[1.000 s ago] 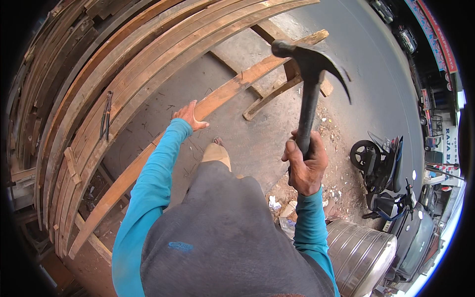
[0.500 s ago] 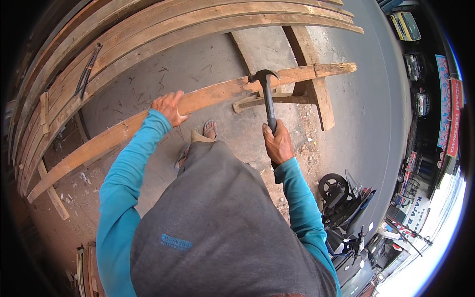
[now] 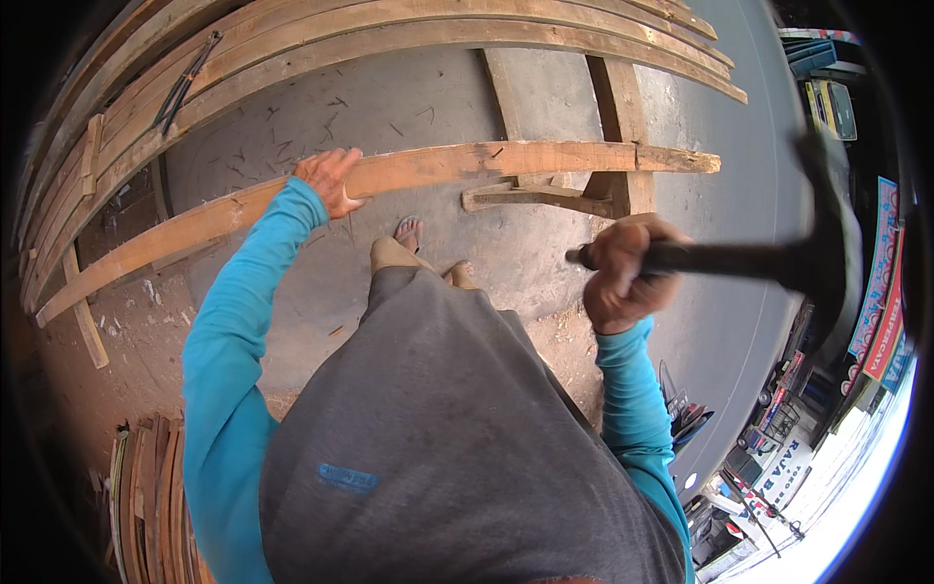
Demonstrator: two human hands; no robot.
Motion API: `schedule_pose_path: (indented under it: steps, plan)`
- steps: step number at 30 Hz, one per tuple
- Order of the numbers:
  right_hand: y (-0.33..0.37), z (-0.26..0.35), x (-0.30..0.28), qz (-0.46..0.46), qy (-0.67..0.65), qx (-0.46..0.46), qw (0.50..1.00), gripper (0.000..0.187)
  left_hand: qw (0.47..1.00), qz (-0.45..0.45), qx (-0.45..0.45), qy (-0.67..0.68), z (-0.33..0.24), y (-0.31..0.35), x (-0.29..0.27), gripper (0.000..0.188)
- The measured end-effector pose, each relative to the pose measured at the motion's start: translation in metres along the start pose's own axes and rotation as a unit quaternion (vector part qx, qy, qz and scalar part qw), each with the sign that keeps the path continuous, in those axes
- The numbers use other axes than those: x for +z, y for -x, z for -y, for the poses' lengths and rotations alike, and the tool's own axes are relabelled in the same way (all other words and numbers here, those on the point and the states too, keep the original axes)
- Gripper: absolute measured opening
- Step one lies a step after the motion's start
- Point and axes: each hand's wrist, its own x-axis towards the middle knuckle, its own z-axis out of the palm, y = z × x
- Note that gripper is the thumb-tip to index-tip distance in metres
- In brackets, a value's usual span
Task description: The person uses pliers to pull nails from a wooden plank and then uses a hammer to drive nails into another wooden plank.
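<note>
My left hand is wrapped over a long wooden beam that crosses in front of me from left to right. In my right hand is a claw hammer, gripped by its dark handle. The hammer is raised off to the right of the beam, its head blurred by motion. A small dark nail seems to stick out of the beam between my hands. The right end of the beam rests on a wooden support.
Several long timbers lie side by side beyond the beam, with a long-handled, two-armed tool on them at left. A low wooden frame stands below the beam. Wood pieces are stacked at lower left. A road with vehicles runs at right.
My right hand has swung the hammer up and to the right, away from the beam. My left hand keeps its hold on the beam. The whole view has shifted slightly.
</note>
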Motion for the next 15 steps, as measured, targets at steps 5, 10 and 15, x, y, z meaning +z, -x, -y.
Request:
schedule_pose_path:
  steps: [5,10,15]
  plan:
    - [0.083,-0.069,-0.008,0.236,0.215,0.302,0.898,0.033,0.999,0.031,-0.014,-0.033,0.0,0.014,0.01,0.077]
    - [-0.022,0.066,-0.034,-0.025,-0.001,0.003,1.0,0.026,0.999,0.024,-0.026,-0.009,-0.005,0.014,0.016,0.073]
    - [-0.119,0.136,-0.069,-0.092,-0.087,-0.418,0.9,0.038,1.0,0.009,-0.004,-0.015,0.003,-0.003,0.016,0.078]
